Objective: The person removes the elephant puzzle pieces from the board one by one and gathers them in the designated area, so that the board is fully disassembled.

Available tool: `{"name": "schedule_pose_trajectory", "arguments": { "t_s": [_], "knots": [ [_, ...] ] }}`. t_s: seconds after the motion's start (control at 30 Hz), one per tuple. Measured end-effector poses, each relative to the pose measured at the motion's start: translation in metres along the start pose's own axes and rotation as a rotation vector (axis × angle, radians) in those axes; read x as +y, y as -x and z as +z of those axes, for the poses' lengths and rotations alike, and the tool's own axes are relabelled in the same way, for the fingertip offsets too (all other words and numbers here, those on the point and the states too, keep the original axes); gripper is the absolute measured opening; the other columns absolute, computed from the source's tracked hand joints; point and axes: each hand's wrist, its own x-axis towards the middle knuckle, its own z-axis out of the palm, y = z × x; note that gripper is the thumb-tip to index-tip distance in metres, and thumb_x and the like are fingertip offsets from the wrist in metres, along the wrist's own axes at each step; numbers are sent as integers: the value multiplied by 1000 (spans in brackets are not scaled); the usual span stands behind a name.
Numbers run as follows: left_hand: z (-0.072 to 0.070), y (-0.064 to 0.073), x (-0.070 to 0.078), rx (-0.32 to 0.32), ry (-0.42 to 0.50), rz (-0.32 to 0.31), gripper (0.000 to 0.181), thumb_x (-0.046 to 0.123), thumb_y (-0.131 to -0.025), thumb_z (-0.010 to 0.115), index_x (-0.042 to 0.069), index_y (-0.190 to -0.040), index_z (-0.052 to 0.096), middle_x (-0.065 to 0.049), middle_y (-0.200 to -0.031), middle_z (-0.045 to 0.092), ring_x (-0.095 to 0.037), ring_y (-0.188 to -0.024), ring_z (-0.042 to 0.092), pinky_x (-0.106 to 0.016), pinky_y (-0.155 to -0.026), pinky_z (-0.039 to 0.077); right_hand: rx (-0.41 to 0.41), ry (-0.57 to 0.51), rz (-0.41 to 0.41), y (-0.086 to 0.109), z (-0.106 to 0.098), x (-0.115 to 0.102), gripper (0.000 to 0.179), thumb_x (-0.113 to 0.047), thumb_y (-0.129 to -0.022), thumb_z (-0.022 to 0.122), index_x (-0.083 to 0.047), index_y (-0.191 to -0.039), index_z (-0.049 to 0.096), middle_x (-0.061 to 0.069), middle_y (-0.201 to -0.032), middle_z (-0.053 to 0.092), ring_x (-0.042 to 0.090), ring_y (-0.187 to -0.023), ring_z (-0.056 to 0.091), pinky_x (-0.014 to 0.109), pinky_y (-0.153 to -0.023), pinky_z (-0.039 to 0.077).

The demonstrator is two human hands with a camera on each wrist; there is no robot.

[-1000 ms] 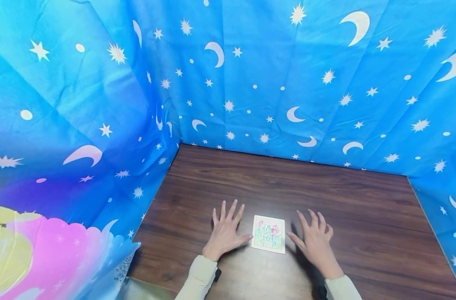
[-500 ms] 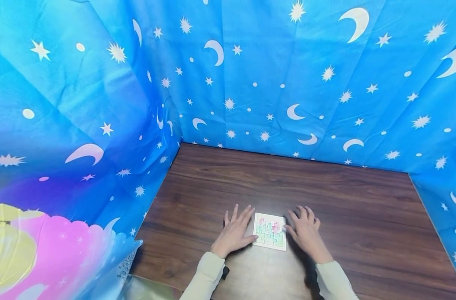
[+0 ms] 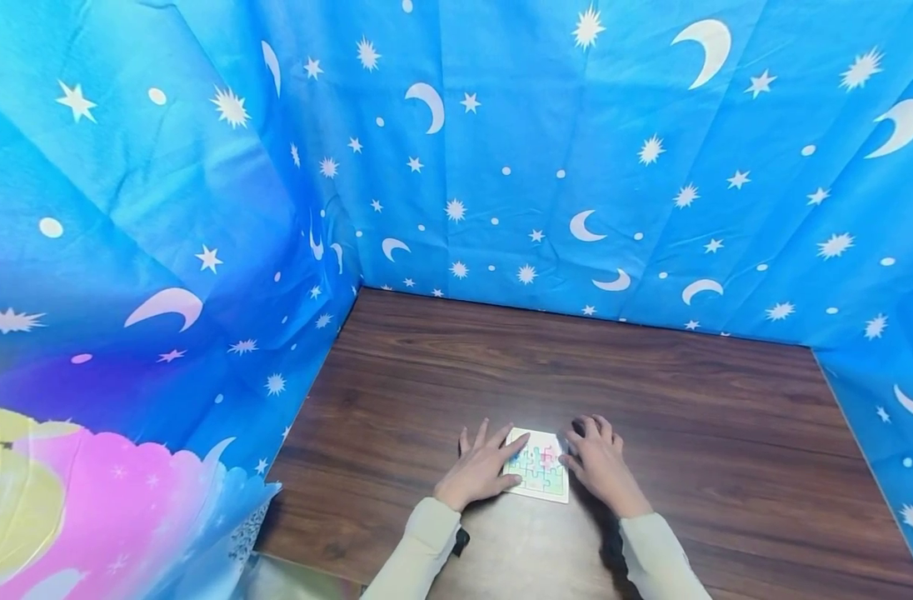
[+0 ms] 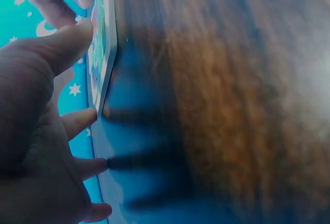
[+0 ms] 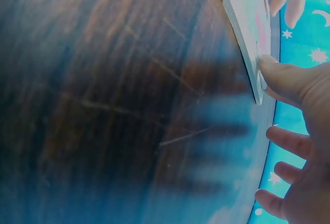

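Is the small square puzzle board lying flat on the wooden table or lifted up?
Lying flat. The pastel square puzzle board rests on the dark wooden table in the head view, the left hand and right hand at its edges.

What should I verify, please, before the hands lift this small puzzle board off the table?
1. Left hand meets the puzzle board: ok; its thumb rests at the board's left edge.
2. Right hand meets the board: ok; its thumb presses the right edge.
3. Board lies flat on the table: ok in the head view; the wrist views show a raised edge but are too blurred to settle it.
4. All pieces seated: cannot tell, too small.
5. Fingers under the board: cannot tell.
6. Table around the board free of other things: ok.
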Motion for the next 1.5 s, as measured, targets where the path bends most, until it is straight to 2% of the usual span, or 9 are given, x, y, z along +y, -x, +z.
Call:
{"name": "schedule_pose_trajectory", "arguments": {
  "t_s": [0.3,0.5,0.7,0.87,1.07,1.33,1.5],
  "knots": [
    [1,-4,5,-18,-78,-6,71,45,-93,69,37,-157,38,-7,-162,33,-49,-144,29,-77,-106,20,28,-15,-19,1,0,-2,29,-13,-80,85,-6,-105,74,28,-124,57,56,-120,42,74,-84,39],
    [3,-6,4,-48,-126,-11,65,48,-96,63,38,-156,40,-6,-164,29,-47,-146,26,-75,-107,20,-9,-32,29,-2,0,-3,27,-10,-80,84,-6,-103,72,26,-121,57,56,-120,43,73,-86,39],
    [2,-4,5,-56,-86,-11,64,46,-97,62,36,-156,40,-6,-164,27,-48,-147,22,-76,-108,19,-8,-97,56,-3,-1,-3,28,-8,-79,84,-4,-102,69,26,-118,57,57,-120,42,72,-87,39],
    [2,-2,4,-52,-79,-2,64,45,-97,63,35,-156,40,-8,-164,28,-49,-147,22,-76,-107,20,-17,-91,54,-4,-1,-4,28,-7,-78,85,-4,-101,68,24,-116,57,55,-119,43,70,-87,39],
    [1,-4,4,-36,-82,12,63,45,-97,63,33,-156,42,-8,-163,29,-50,-146,23,-77,-106,21,-20,-16,-15,-6,-2,-3,25,-7,-80,84,-4,-98,68,20,-112,59,50,-115,47,66,-83,43],
    [0,-5,5,-35,-94,8,63,47,-97,62,36,-155,42,-6,-163,30,-47,-146,25,-75,-106,23,-39,69,-196,-11,-5,8,21,-6,-81,83,-5,-95,66,13,-105,60,39,-103,52,58,-74,47],
    [2,-4,4,-44,-90,1,63,47,-98,61,35,-156,40,-6,-164,28,-47,-147,23,-76,-107,21,-40,157,-289,-14,-6,9,17,-7,-83,79,-3,-92,65,12,-103,58,36,-99,53,54,-74,47]
  ]
}}
